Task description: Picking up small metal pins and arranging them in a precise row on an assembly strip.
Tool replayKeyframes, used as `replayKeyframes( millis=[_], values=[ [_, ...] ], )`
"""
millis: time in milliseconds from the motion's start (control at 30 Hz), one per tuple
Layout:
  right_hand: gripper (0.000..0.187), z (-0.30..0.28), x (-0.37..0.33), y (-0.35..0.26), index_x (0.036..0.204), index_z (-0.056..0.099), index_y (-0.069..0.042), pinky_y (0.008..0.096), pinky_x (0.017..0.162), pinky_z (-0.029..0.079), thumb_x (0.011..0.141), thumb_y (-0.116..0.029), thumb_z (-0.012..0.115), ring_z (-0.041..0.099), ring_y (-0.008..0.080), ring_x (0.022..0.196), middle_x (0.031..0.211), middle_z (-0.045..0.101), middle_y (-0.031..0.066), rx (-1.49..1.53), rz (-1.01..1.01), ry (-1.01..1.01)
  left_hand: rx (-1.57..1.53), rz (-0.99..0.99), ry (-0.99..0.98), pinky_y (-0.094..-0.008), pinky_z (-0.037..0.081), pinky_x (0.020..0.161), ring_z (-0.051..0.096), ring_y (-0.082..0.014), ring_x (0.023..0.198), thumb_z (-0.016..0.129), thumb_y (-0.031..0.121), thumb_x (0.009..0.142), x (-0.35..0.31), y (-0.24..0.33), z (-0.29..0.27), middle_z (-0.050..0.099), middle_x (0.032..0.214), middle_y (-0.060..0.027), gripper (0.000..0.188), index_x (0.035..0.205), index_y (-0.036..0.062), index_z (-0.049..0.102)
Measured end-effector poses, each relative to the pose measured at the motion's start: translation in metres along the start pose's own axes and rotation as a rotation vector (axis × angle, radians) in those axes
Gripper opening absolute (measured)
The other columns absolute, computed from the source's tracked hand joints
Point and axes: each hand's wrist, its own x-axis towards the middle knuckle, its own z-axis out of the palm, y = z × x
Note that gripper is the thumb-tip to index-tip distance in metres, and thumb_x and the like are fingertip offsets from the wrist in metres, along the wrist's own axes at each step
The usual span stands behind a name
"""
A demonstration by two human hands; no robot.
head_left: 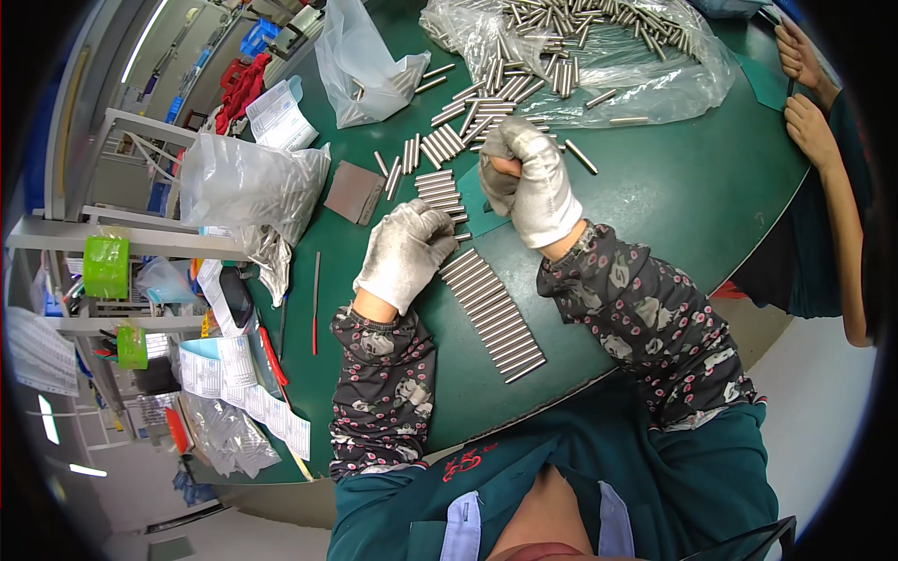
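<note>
My left hand (pixel 404 254), in a white glove, is closed with its fingertips at a short steel pin (pixel 463 237). That pin lies between two rows of pins set side by side: a shorter row (pixel 438 190) beyond it, and a longer, neat row (pixel 493 316) nearer to me. My right hand (pixel 535 182), gloved too with a bare thumb showing, is curled closed to the right of the shorter row. What its fingers hold, if anything, is hidden. Loose steel pins (pixel 486 117) lie scattered just past both hands.
A clear plastic bag (pixel 645 89) spreads under a heap of pins at the back. Left of my hands are a brown block (pixel 354 193), a filled plastic bag (pixel 253 182), a thin red-handled tool (pixel 315 318) and papers (pixel 220 369). Another person's hands (pixel 809 126) rest at the far right edge.
</note>
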Motion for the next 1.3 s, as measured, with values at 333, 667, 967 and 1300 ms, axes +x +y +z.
replayKeyframes(
  millis=[333, 667, 967, 1300],
  values=[
    [0.04, 0.003, -0.002, 0.001, 0.059, 0.031, -0.011, 0.0236, 0.038, 0.022, 0.091, -0.035, 0.031, 0.027, 0.0092, 0.039, 0.049, 0.027, -0.0014, -0.013, -0.082, 0.037, 0.031, -0.053, 0.192, -0.0351, 0.046, 0.067, 0.057, -0.0254, 0.075, 0.068, 0.009, 0.065, -0.002, 0.004, 0.019, 0.058, 0.076, -0.006, 0.014, 0.077, 0.0081, 0.062],
    [0.038, 0.0, -0.002, 0.015, 0.059, 0.03, -0.012, 0.0237, 0.037, 0.023, 0.091, -0.032, 0.03, 0.025, 0.0096, 0.038, 0.047, 0.026, -0.0016, 0.054, -0.12, 0.033, 0.013, -0.039, 0.224, -0.0353, 0.046, 0.065, 0.057, -0.0258, 0.074, 0.069, 0.009, 0.064, -0.002, 0.001, 0.023, 0.058, 0.076, -0.0064, 0.014, 0.075, 0.0076, 0.061],
    [0.039, 0.003, -0.004, 0.008, 0.059, 0.03, -0.012, 0.024, 0.037, 0.023, 0.091, -0.034, 0.03, 0.025, 0.0102, 0.039, 0.047, 0.026, -0.0016, 0.108, -0.045, -0.002, 0.031, -0.047, 0.208, -0.0357, 0.045, 0.065, 0.056, -0.0261, 0.073, 0.069, 0.009, 0.064, -0.002, 0.0, 0.021, 0.057, 0.075, -0.0065, 0.014, 0.076, 0.0081, 0.061],
    [0.041, 0.002, -0.006, 0.008, 0.058, 0.03, -0.012, 0.0245, 0.038, 0.023, 0.09, -0.037, 0.032, 0.025, 0.0106, 0.039, 0.047, 0.026, -0.0012, 0.135, -0.007, -0.071, -0.001, -0.04, 0.192, -0.0339, 0.044, 0.064, 0.055, -0.0265, 0.072, 0.068, 0.001, 0.065, -0.002, 0.002, 0.021, 0.055, 0.075, -0.0094, 0.015, 0.078, 0.0029, 0.06]
  ],
)
